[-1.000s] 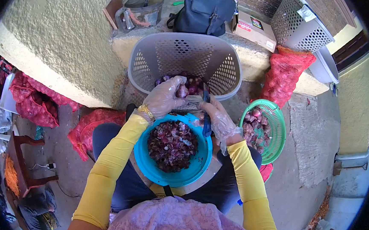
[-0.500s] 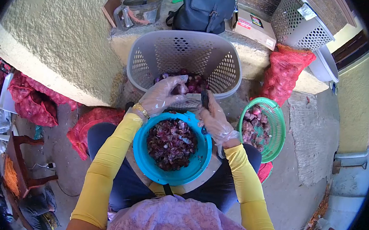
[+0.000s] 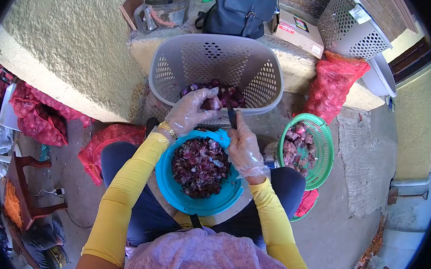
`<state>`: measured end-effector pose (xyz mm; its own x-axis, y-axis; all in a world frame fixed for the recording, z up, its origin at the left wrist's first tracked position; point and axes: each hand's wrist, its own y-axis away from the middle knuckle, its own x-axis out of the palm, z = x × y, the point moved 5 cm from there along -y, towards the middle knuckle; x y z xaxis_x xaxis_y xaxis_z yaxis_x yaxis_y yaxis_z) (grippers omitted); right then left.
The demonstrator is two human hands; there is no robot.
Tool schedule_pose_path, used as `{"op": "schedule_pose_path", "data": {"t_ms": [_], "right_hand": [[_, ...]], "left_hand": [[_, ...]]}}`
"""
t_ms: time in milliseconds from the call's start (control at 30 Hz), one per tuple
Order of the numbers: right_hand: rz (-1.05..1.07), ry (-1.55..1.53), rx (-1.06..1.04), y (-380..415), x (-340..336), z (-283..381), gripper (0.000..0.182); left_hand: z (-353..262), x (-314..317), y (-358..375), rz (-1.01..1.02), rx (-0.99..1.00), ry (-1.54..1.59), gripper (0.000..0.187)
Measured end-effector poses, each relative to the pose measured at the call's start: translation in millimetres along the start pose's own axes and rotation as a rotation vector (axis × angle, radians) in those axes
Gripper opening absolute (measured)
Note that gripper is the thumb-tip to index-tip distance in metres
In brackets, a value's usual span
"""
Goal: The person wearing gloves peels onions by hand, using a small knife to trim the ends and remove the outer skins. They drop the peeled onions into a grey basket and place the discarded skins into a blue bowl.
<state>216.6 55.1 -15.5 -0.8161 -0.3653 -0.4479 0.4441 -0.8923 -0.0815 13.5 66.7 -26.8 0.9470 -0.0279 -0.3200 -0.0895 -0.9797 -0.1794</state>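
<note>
My left hand (image 3: pixel 192 112), in a clear plastic glove, is closed around a red onion (image 3: pixel 211 103) above the near rim of the grey basket (image 3: pixel 165 101). In my gloved right hand (image 3: pixel 245 145) is a dark-handled knife (image 3: pixel 231 116), its blade end close to the onion. More red onions (image 3: pixel 235 97) lie at the bottom of the basket. Below both hands, a blue basin (image 3: pixel 198 207) holds a heap of onion skins (image 3: pixel 200 167).
On the right, a green basket (image 3: pixel 328 157) of onions stands near a full red mesh sack (image 3: pixel 330 87). More red sacks (image 3: pixel 39 117) lie at left. A black bag (image 3: pixel 239 13) and a cardboard box (image 3: pixel 297 33) sit on the ledge ahead.
My right hand has turned and moved slightly left, bringing the knife close to the onion. My left hand has shifted slightly right, still holding the onion.
</note>
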Motion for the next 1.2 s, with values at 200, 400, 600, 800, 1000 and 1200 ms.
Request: {"op": "schedule_pose_path", "data": {"t_ms": [200,400,600,800,1000,1200], "right_hand": [[-0.082,0.164,-0.229,0,10,1,0.053],[-0.134,0.449,-0.385,2,18,6,0.055],[-0.067,0.324,-0.259,1,16,3,0.055],[-0.012,0.414,-0.233,0,17,6,0.055],[-0.027,0.860,-0.411,5,25,6,0.053],[0.083,1.240,-0.551,12,25,20,0.055]], "left_hand": [[-1,5,-1,-0.035,0.008,0.174,0.054],[1,5,-1,-0.011,0.002,0.079,0.059],[-6,0,0,-0.018,0.020,-0.027,0.058],[-17,0,0,-0.016,0.074,-0.001,0.056],[-14,-1,-1,-0.044,0.077,-0.028,0.058],[-10,1,-2,-0.017,-0.006,0.026,0.055]]}}
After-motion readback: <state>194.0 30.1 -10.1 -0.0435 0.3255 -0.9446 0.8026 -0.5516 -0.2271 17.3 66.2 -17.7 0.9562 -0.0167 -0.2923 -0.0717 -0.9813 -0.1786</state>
